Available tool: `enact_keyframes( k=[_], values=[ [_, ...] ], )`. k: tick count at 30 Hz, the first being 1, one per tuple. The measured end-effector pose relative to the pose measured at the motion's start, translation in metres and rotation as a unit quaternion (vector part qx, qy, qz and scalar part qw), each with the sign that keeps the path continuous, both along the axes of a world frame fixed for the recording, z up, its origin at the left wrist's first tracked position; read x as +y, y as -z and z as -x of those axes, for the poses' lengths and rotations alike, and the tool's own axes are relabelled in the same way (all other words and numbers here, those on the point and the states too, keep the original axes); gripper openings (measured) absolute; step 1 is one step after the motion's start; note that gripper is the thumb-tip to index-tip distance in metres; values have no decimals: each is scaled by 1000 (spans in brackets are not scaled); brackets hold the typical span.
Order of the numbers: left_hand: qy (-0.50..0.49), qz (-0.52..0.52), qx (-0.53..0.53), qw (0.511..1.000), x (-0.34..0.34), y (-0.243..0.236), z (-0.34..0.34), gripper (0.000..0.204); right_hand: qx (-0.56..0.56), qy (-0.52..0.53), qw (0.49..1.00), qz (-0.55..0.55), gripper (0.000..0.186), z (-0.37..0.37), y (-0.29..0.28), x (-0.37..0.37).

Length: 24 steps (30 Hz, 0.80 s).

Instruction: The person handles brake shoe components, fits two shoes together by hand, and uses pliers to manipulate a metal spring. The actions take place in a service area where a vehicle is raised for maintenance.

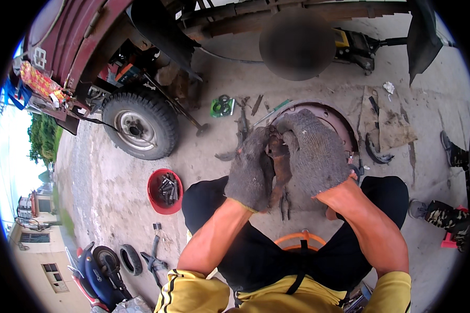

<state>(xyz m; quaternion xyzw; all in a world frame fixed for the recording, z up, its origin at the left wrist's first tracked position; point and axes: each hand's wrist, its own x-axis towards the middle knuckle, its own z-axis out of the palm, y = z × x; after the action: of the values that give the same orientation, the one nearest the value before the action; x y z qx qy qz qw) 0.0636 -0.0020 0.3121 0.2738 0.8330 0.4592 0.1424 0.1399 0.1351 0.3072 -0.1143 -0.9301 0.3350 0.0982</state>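
Note:
My left hand [248, 167] and my right hand [313, 154], both in grey knitted gloves, are closed round a rusty brown metal piece [278, 167] between my knees. Its upper end is mostly hidden by my gloved fingers. Behind my hands lies a large round brownish metal ring or drum [341, 125] on the concrete. A pair of pliers [284, 207] lies below the held piece. A dark curved metal part [377, 155] rests on a stained cardboard piece [394, 125] to the right.
A truck with a wheel [138, 127] stands upper left, a jack [355, 52] beyond. A red bowl [164, 190] holds several sockets. A green pack [222, 107] and tools lie ahead. Other people's legs [444, 219] are at the right, a scooter [96, 274] lower left.

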Motion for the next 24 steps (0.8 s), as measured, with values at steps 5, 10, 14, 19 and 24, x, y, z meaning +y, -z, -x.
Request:
enact_keyframes(
  k=[5, 10, 14, 19, 24],
  values=[
    [-21, -59, -102, 993, -3, 1, 2, 19, 52, 13, 997, 50, 37, 9, 13, -5],
    [-62, -115, -236, 963, -9, 21, 8, 23, 136, 3, 991, 18, 33, 6, 13, -8],
    [-69, -84, -229, 967, -4, 16, 7, 24, 115, 2, 992, 57, 28, 8, 11, -4],
    [-41, -133, -200, 970, -10, 40, 11, 25, 131, -2, 990, 62, 26, 12, 16, 0],
    [-2, -77, -81, 994, -13, 42, 14, 29, 129, 24, 990, 60, 24, 12, 12, -2]
  ],
)
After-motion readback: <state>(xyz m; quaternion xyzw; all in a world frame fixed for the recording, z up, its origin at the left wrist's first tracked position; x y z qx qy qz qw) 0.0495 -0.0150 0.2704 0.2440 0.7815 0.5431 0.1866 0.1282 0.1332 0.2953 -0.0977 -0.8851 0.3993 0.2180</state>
